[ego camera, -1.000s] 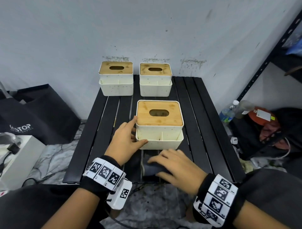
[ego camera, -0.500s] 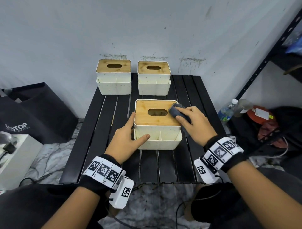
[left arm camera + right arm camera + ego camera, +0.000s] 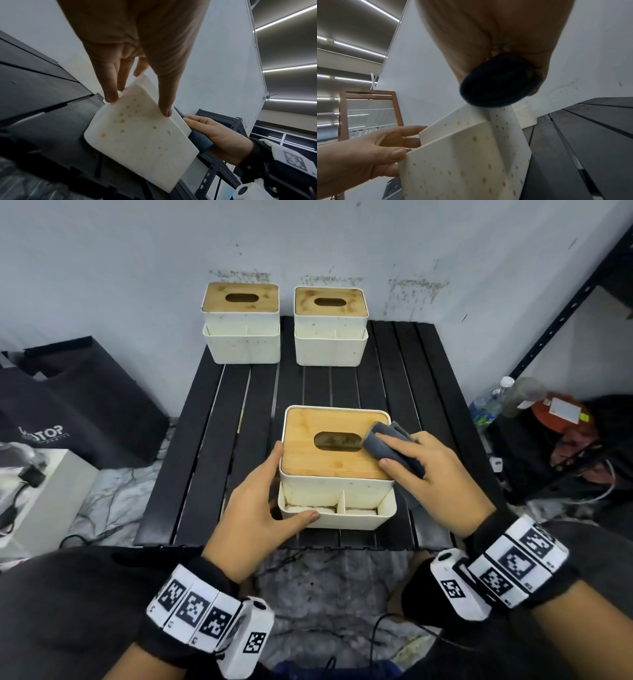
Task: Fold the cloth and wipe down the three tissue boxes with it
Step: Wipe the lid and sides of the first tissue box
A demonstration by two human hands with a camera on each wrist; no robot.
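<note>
Near box: the tissue box (image 3: pixel 337 474) you were working on sat at the middle of the desk (image 3: pixel 212 440), nearest you; cream body, bamboo lid (image 3: pixel 329 460) with an oval slot, a divided tray along the front.
Cloth: the folded cloth (image 3: pixel 394 448), dark grey-blue, lay on the lid at about 3 o'clock of the slot, its tail draped over the box's right edge.
Right hand: your right hand (image 3: pixel 431 474) had its fingers laid over the wad and thumb tucked under, clamped on it, pressing it to the lid.
Left hand: your left hand (image 3: pixel 260 501) braced the box at 9 o'clock, fingers fairly straight and spread against the left wall, thumb on the front tray rim; steadying, not gripping.
Handling, box: looked light and rigid, likely to skate on the smooth slats under a sideways wipe, so the brace mattered. The lid probably only rests in place; press down, not up at its edge.
Handling, cloth: soft, thick, compressible; the fold would open if you held one layer, so pinch through all of them.
Other boxes: two more, the far-left box (image 3: pixel 241 323) at 11 o'clock and the far-right box (image 3: pixel 330 325) at 12 o'clock, against the wall, well apart from your hands.
Progress: judged as first box, lid under way; sides and two boxes left.
</note>
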